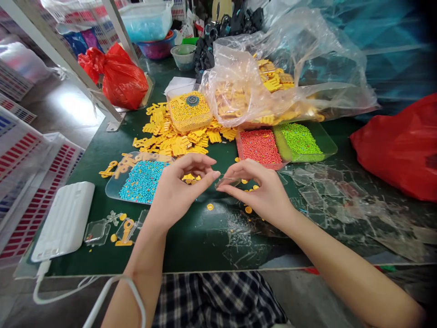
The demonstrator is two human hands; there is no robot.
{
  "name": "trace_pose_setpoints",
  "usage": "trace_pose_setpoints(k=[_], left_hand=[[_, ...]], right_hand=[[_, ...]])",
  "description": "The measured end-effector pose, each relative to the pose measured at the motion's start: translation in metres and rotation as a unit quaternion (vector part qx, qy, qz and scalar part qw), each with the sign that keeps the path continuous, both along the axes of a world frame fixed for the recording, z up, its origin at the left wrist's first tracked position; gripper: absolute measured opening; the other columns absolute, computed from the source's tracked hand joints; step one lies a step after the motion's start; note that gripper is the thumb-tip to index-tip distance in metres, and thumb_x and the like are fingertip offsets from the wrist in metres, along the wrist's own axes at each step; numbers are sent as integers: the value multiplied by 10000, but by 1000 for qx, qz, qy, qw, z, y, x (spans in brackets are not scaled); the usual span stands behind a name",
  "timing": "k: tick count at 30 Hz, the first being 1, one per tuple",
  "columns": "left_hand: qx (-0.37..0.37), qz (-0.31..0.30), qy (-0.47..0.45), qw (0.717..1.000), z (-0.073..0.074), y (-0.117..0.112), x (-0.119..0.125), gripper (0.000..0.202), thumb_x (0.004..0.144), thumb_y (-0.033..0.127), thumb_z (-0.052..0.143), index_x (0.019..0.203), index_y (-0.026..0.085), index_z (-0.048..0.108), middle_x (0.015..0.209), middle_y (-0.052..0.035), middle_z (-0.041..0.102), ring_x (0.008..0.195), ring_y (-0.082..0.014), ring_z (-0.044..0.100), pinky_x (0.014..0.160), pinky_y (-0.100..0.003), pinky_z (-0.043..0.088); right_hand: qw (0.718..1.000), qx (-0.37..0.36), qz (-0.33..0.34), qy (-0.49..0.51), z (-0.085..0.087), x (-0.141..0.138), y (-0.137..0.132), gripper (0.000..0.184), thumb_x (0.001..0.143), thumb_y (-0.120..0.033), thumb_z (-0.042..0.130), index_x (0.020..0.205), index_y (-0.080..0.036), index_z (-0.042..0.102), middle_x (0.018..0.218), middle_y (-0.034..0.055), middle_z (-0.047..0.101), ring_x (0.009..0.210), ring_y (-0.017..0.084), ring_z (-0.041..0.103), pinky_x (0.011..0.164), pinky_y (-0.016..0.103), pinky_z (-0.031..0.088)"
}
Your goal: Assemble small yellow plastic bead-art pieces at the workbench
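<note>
My left hand (177, 187) and my right hand (262, 191) meet above the green table (191, 241), fingers pinched together on a small clear plastic piece (226, 182) held between them. Small yellow round bits (210, 207) lie on the table just below. A clear tray of blue beads (141, 181) sits right beside my left hand. Trays of red beads (260, 146) and green beads (300, 140) stand beyond my right hand. A tub of yellow beads (190, 110) rests on a heap of yellow plastic parts (170, 136).
A big clear bag of yellow parts (280, 77) fills the back. Red bags lie at back left (121, 75) and at the right (403, 146). Clear plastic pieces (327, 191) are scattered right. A white power bank (64, 218) with cable lies front left.
</note>
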State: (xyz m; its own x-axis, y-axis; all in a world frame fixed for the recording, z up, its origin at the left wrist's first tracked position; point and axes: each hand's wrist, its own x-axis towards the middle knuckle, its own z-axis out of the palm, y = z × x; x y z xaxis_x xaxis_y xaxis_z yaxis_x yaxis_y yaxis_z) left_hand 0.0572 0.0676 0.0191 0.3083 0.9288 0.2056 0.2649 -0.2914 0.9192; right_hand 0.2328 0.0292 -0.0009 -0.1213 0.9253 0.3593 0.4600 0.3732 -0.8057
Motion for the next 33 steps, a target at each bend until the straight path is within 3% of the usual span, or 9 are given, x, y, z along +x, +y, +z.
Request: trace_pose_setpoints(k=[5,10,20,25,30,33], left_hand=[[-4,-14,2,1000,2,0,-2,186,750,322,736,879,195,693,807,-14,698,730,-136,646,682,-239,533],[-12,-17,4,1000,3,0,-3,231,733,365,754,881,199,694,796,-15,696,717,-139,635,675,-247,534],[-7,-31,27,999,6,-1,-2,264,742,415,743,871,192,689,802,-21,692,702,-138,624,680,-256,527],[-2,-39,68,997,5,0,-5,185,775,349,705,865,189,687,799,-15,689,622,-116,576,621,-246,491],[14,48,138,989,-2,7,-10,101,773,262,685,845,191,686,799,-9,697,582,-113,555,584,-244,452],[29,96,115,988,-3,9,-10,96,774,270,688,829,192,683,812,-12,702,619,-121,573,589,-239,462]], right_hand=[[1000,7,-24,11,-1,1,0,261,807,-305,735,1037,-256,622,769,-34,744,739,175,666,754,331,475],[999,32,-17,-26,-2,2,1,43,836,-294,702,864,-262,708,795,-14,743,709,166,605,620,294,441],[998,54,-4,9,-5,-1,2,93,823,-212,684,734,-231,664,788,-4,732,705,163,601,656,311,454],[998,58,-3,-7,-6,-2,1,109,838,-209,661,731,-231,653,790,0,732,720,169,609,663,319,464],[998,58,2,-19,1,1,0,96,851,-234,656,755,-242,660,821,6,741,730,175,616,662,329,480],[996,76,15,-40,4,3,1,86,842,-237,671,759,-249,653,814,6,739,763,187,618,702,343,493]])
